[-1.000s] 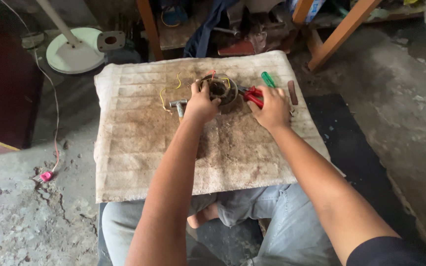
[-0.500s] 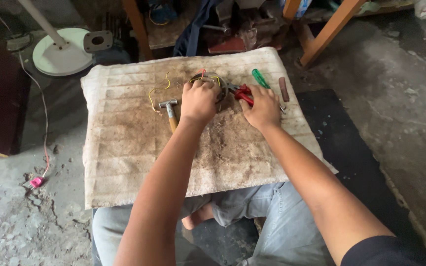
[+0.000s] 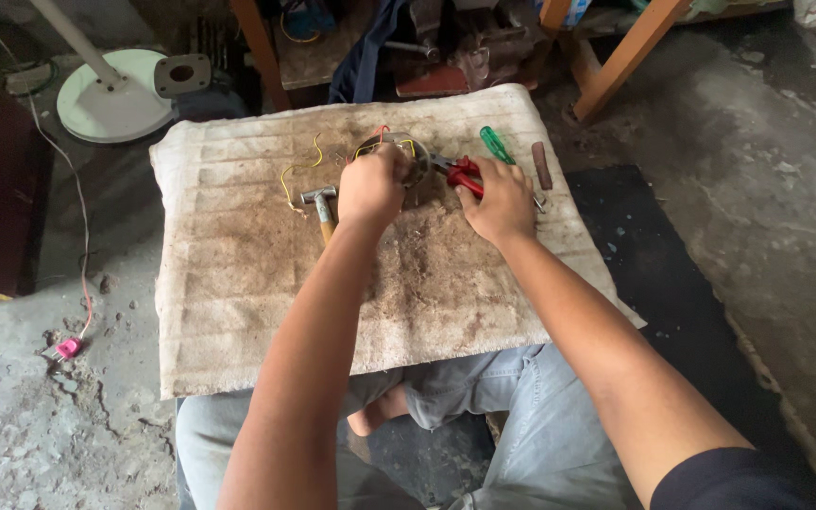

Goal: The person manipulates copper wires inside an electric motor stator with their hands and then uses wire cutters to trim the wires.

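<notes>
My left hand [image 3: 371,185] grips a round metal motor part [image 3: 415,159] with yellow and red wires [image 3: 300,171] trailing from it, at the far middle of a dirty beige mat [image 3: 238,283]. My right hand [image 3: 499,198] closes on red-handled pliers [image 3: 459,173] whose jaws point at the motor part. A small hammer [image 3: 319,205] lies just left of my left hand. To the right of my right hand lie a green-handled screwdriver [image 3: 496,144] and a brown rod-shaped tool [image 3: 542,165].
The mat rests over my lap, above my grey trousers [image 3: 540,444]. A white fan base with its pole [image 3: 115,94] stands far left, and a thin cable with a pink plug [image 3: 68,348] runs along the concrete floor. Wooden legs [image 3: 627,59] and clutter sit beyond the mat.
The view has shifted slightly. Both hands stay at the motor part; my right hand has settled more firmly over the red pliers.
</notes>
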